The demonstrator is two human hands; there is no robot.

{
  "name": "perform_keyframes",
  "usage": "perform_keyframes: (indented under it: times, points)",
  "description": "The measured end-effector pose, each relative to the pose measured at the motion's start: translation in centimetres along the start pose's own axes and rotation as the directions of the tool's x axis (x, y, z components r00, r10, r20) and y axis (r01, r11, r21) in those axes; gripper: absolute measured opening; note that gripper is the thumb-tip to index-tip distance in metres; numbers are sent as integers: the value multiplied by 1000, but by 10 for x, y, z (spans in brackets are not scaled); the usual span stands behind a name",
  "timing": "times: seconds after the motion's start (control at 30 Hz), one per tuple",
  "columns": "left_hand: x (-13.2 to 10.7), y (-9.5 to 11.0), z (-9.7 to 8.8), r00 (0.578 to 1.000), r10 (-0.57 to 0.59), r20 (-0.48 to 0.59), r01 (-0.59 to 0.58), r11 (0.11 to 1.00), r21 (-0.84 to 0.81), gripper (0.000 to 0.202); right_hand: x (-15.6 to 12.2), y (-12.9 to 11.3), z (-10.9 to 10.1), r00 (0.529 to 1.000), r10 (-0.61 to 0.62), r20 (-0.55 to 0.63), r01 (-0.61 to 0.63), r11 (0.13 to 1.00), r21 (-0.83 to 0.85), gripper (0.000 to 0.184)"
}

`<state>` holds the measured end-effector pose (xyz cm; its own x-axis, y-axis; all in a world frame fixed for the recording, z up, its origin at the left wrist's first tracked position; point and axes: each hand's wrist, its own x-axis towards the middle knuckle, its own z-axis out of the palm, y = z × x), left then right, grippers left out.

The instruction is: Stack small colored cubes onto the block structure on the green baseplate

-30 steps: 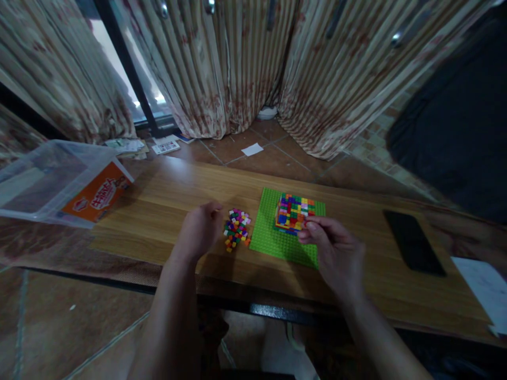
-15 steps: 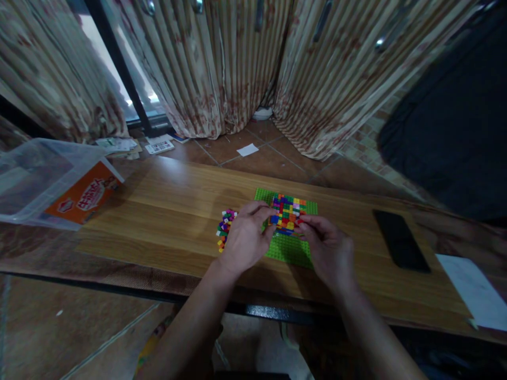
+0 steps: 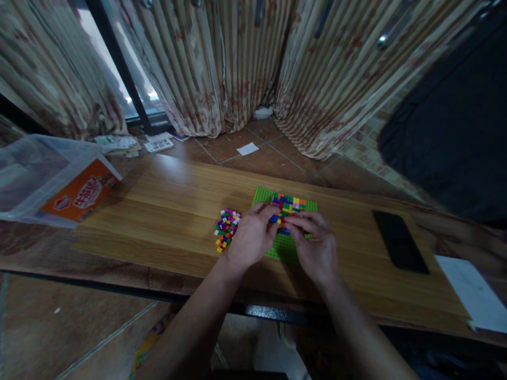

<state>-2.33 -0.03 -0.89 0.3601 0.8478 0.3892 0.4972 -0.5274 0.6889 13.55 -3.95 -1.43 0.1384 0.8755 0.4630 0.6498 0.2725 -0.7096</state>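
Observation:
A green studded baseplate [image 3: 282, 252] lies on the wooden table, with a patch of many-coloured toy bricks [image 3: 291, 202] pressed onto it. My left hand [image 3: 255, 229] is curled over the plate's left part, thumb and forefinger close around a blue spot at the patch's edge. What they grip, if anything, is hidden. My right hand [image 3: 315, 240] pinches a small red toy brick [image 3: 287, 220] low over the patch, its fingertips close to those of my left hand. Beside my left hand is a pile of loose toy bricks [image 3: 227, 228].
A clear plastic bin [image 3: 51, 145] with an orange label stands at the table's left end. A black phone [image 3: 400, 240] and a white paper sheet [image 3: 473, 293] lie to the right. Curtains [image 3: 237, 68] hang beyond the table [image 3: 158, 211].
My right hand has moved left with the red brick, toward my left hand. My left hand has shifted slightly right, so more of the loose pile shows.

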Motion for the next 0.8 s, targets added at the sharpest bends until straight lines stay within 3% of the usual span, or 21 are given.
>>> perform_keyframes:
  times: [0.2,0.47,0.8]
  points:
    - [-1,-1,2,1000,-22,0,22,1000,-22,21,1,1,4,998,-61,-7,60,996,-64,13]
    - [-1,0,2,1000,-31,-3,31,999,-39,21,3,1,3,999,-44,-17,43,998,-42,10]
    - [-2,1,5,999,-41,-25,40,999,-34,20,-1,7,3,977,-214,-18,210,971,-113,12]
